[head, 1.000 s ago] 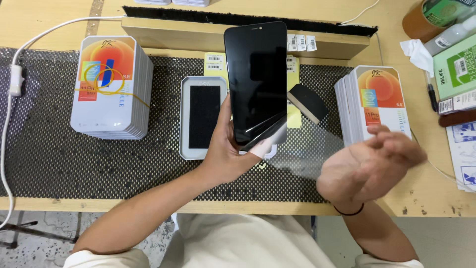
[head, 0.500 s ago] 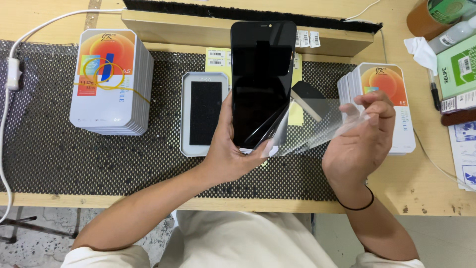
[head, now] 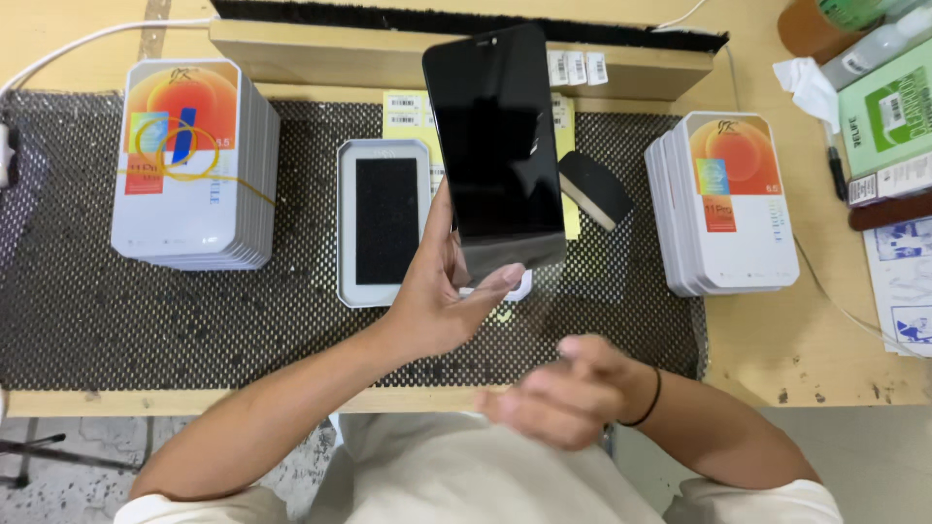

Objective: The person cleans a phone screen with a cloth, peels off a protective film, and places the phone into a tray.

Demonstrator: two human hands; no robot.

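Note:
My left hand [head: 442,301] grips the lower end of a black phone screen panel [head: 497,136] and holds it upright above the black mesh mat [head: 146,311]. The panel's glossy face points toward me. My right hand [head: 563,398] is blurred, low over the table's front edge and close to my body, with its fingers curled. I cannot see whether it holds anything. A black band circles that wrist. Just left of the panel, a white tray [head: 351,223] with a dark inset lies on the mat.
Two stacks of white boxes with orange prints stand on the mat, one at the left [head: 184,165], one at the right [head: 738,204]. A small black pad [head: 594,187] lies between panel and right stack. A wooden rail [head: 330,58] runs behind. A green box [head: 893,107] sits far right.
My right hand pulled a clear film off the panel, then dropped down toward my body. The panel tilted slightly and stays in my left hand.

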